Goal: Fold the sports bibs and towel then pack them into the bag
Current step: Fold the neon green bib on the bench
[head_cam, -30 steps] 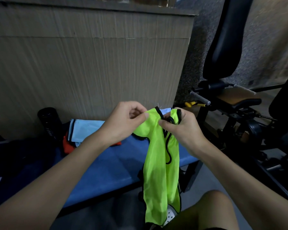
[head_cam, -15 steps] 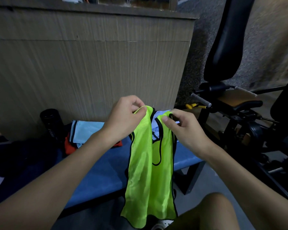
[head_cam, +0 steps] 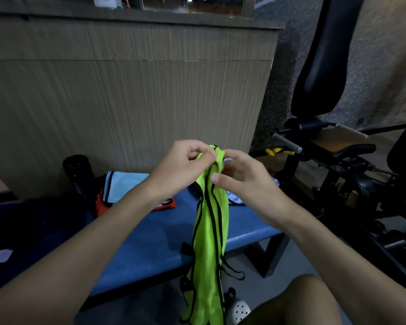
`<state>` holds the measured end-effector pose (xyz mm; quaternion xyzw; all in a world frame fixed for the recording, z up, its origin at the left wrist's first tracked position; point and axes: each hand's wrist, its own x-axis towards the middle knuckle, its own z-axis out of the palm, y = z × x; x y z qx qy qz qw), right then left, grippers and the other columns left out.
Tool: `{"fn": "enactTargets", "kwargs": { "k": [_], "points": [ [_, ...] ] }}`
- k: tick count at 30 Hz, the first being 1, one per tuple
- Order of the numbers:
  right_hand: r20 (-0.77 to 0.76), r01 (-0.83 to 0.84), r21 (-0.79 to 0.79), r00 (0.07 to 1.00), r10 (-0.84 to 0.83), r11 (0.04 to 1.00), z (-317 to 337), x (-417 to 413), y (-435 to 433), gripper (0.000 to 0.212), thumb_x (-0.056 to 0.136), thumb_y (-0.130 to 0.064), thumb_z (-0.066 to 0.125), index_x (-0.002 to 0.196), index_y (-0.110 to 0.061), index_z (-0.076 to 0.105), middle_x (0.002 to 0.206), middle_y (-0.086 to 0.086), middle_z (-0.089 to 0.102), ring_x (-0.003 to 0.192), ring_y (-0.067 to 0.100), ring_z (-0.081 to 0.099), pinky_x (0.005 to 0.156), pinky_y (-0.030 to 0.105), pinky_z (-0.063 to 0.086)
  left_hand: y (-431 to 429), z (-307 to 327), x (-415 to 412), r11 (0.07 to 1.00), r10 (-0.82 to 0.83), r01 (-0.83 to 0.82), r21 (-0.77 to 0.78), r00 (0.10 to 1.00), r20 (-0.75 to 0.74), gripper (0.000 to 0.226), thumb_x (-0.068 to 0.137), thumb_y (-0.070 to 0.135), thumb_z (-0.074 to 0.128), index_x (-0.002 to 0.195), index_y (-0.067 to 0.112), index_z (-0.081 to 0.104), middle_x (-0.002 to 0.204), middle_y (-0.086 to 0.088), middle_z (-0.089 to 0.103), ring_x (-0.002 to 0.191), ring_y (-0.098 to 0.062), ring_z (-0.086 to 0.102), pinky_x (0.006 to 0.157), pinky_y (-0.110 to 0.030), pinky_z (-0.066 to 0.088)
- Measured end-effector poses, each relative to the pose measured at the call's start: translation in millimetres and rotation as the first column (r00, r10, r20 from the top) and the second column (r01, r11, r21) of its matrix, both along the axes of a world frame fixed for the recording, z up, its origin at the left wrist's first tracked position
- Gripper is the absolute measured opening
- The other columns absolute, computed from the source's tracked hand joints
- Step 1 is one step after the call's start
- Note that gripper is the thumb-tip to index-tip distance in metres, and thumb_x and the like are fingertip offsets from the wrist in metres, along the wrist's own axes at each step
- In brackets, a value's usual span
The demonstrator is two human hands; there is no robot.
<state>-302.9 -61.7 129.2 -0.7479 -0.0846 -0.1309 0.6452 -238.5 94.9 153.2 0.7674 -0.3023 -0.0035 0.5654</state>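
No text can be read: faint white lettering runs down the black cylinder (head_cam: 77,177) at left, and a white label (head_cam: 104,1) at the top edge carries print, both too blurred

green bib (head_cam: 209,242): lower end cut off by the bottom edge at 6 o'clock; top bunched, partly covered by both hands
left hand (head_cam: 185,165): fingertips hidden behind the bib's top fold
right hand (head_cam: 242,177): fingers curl out of sight; only the thumb tip shows on the cloth
blue bib (head_cam: 124,184): its 3 o'clock side hidden by the left forearm
red bib (head_cam: 102,206): mostly under the blue bib and forearm
pale cloth (head_cam: 236,199): mostly behind the right hand; towel or bib, cannot tell
black bottle (head_cam: 76,174): lettering too small to read
dark heap (head_cam: 33,226): on the worktop (head_cam: 164,235) at 9 o'clock, too dim to identify, cut by the left edge
white shoe (head_cam: 238,310): partly behind bib and knee
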Motion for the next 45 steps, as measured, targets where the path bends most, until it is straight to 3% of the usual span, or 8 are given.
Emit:
{"fn": "enactTargets", "kwargs": {
  "k": [4, 10, 15, 18, 23, 28, 42, 45],
  "points": [
    [-0.004, -0.175, -0.013, 0.985, 0.175, 0.985, 1, -6, 1, 0.041, 0.096, 0.015, 0.043, 0.133, 0.002, 0.052, 0.130, 0.020, 0.061, 0.122, 0.021, 0.057, 0.107, 0.030, 0.044, 5, -3, 1, 0.999, -0.042, 0.042, 0.023, 0.999, -0.035, 0.029, 0.078, 0.017, 0.082, 0.102, 0.019, 0.066, 0.095, 0.000, 0.076, 0.088, -0.012, 0.071, 0.081, -0.024, 0.056],
    [0.003, 0.041, 0.102, 0.999, -0.041, 0.994, -1, -5, 6, 0.031, 0.094, 0.009, 0.053, 0.123, -0.001, 0.046, 0.098, 0.026, 0.068, 0.088, 0.024, 0.066, 0.081, 0.027, 0.058, 10, -5, 1, 0.998, 0.011, -0.015, 0.068, 0.998, 0.054, 0.024, 0.084, 0.001, 0.068, 0.102, 0.017, 0.070, 0.091, -0.010, 0.075, 0.074, -0.024, 0.064, 0.076, -0.050, 0.054],
    [0.174, 0.223, -0.428, 0.971, -0.162, 0.876, -1, 2, -7, 0.035, 0.089, -0.015, 0.069, 0.122, -0.022, 0.059, 0.098, -0.004, 0.052, 0.090, 0.002, 0.052, 0.079, 0.014, 0.042, 12, -1, 0, 0.992, -0.050, 0.042, 0.121, 0.997, 0.059, 0.030, 0.087, -0.006, 0.062, 0.099, 0.020, 0.071, 0.086, 0.003, 0.076, 0.074, -0.014, 0.066, 0.077, -0.037, 0.055],
    [0.178, 0.223, -0.470, 0.972, -0.156, 0.854, 0, 3, -11, 0.018, 0.088, -0.019, 0.072, 0.104, -0.021, 0.065, 0.107, -0.004, 0.048, 0.099, -0.003, 0.050, 0.084, 0.005, 0.037, 14, 1, -1, 0.985, -0.105, 0.100, 0.144, 0.994, 0.029, 0.027, 0.089, -0.007, 0.061, 0.100, 0.015, 0.073, 0.080, 0.002, 0.074, 0.073, -0.010, 0.065, 0.074, -0.032, 0.054],
    [0.191, 0.160, -0.433, 0.978, -0.083, 0.887, 2, 5, -19, 0.015, 0.086, -0.012, 0.073, 0.087, -0.012, 0.058, 0.107, 0.002, 0.061, 0.104, 0.014, 0.060, 0.096, 0.030, 0.046, 17, 2, -3, 0.974, -0.176, 0.170, 0.153, 0.984, 0.028, 0.027, 0.090, -0.007, 0.062, 0.103, 0.015, 0.072, 0.089, -0.016, 0.073, 0.070, -0.008, 0.063, 0.067, -0.020, 0.050],
    [0.124, -0.009, -0.244, 0.991, 0.041, 0.970, 3, 3, -21, 0.021, 0.085, -0.004, 0.072, 0.079, -0.012, 0.053, 0.089, 0.018, 0.067, 0.081, 0.034, 0.063, 0.078, 0.049, 0.051, 20, 7, -1, 0.963, -0.234, 0.225, 0.151, 0.971, 0.041, 0.028, 0.088, -0.009, 0.061, 0.104, 0.013, 0.065, 0.093, -0.011, 0.075, 0.076, -0.025, 0.064, 0.071, -0.037, 0.048],
    [0.185, 0.136, -0.321, 0.980, -0.078, 0.937, 4, 6, -31, 0.008, 0.081, -0.015, 0.076, 0.085, -0.020, 0.070, 0.081, 0.016, 0.069, 0.077, 0.041, 0.063, 0.070, 0.052, 0.054, 28, -13, 5, 0.991, -0.072, 0.056, 0.125, 0.989, 0.128, 0.006, 0.078, 0.017, 0.068, 0.081, 0.020, 0.065, 0.085, -0.014, 0.069, 0.075, -0.013, 0.062, 0.080, -0.047, 0.054],
    [0.179, 0.204, -0.445, 0.974, -0.137, 0.872, 7, 7, -35, 0.016, 0.080, -0.023, 0.078, 0.076, -0.022, 0.063, 0.067, 0.006, 0.064, 0.060, 0.022, 0.056, 0.061, 0.042, 0.051, 27, -12, 5, 0.991, -0.034, 0.015, 0.134, 0.990, 0.139, 0.019, 0.082, 0.003, 0.072, 0.079, 0.021, 0.065, 0.083, -0.009, 0.071, 0.072, -0.011, 0.062, 0.079, -0.045, 0.055]
  ]
}}
